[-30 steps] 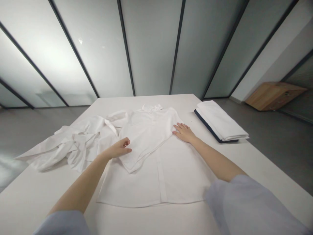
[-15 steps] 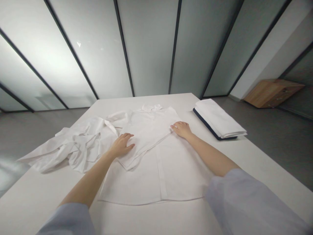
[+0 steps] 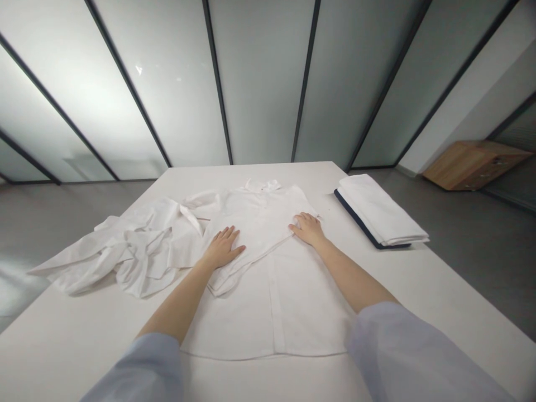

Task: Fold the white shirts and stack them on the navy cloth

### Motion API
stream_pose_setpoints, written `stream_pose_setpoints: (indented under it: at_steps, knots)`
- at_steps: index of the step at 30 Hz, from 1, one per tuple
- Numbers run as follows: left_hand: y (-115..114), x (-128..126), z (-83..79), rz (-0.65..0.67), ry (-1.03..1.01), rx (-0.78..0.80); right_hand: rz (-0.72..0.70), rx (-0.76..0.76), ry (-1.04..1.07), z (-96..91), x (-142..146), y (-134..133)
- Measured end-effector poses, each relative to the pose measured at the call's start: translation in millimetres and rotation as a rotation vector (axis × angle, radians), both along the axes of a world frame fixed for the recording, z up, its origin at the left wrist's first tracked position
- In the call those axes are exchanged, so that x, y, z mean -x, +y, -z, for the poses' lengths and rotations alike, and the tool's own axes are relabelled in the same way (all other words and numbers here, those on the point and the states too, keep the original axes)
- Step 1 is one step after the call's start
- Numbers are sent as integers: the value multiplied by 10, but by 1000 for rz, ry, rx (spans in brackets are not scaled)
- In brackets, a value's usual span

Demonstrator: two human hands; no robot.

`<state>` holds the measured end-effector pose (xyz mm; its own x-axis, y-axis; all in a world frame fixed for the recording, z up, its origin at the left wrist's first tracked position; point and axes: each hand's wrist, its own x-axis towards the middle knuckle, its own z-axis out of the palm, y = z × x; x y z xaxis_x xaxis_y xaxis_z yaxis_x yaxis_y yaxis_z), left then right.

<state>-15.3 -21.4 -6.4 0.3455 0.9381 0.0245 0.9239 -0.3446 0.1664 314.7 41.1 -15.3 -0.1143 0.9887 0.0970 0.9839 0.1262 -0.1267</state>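
Left hand point(image 3: 221, 248) and right hand point(image 3: 307, 230) are well apart, both flat and open on the white shirt point(image 3: 268, 312), no grip. Shirt lies mid-frame on the white table point(image 3: 84, 346), collar toward the far edge, hem toward the person, upper part folded over. Bunched white fabric point(image 3: 142, 262) sits left of the left hand. Folded white stack point(image 3: 377, 209) on a navy edge is at right; wooden cabinet point(image 3: 473, 166) on the floor, upper right.

The white shirt point(image 3: 268, 318) is matt woven cloth — the table point(image 3: 71, 346) smooth, matt and pale — while the low cabinet point(image 3: 473, 167) shows warm wood and the wall panels point(image 3: 259, 84) frosted glass.
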Motion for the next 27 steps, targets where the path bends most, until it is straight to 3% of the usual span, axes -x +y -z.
stream_pose_setpoints:
  at_steps: [12,18,23,27]
  knots:
    - [-3,3,8,-6,-25,1,15,-11,36,30,-25,3]
    - [4,-4,-4,-11,-18,5,17,36,63,-58,-37,-14]
    - [2,-16,-16,-11,-13,12,-73,73,79,-131,-85,-197]
    - [6,-13,-11,-7,-29,1,-143,60,105,-71,-54,-422]
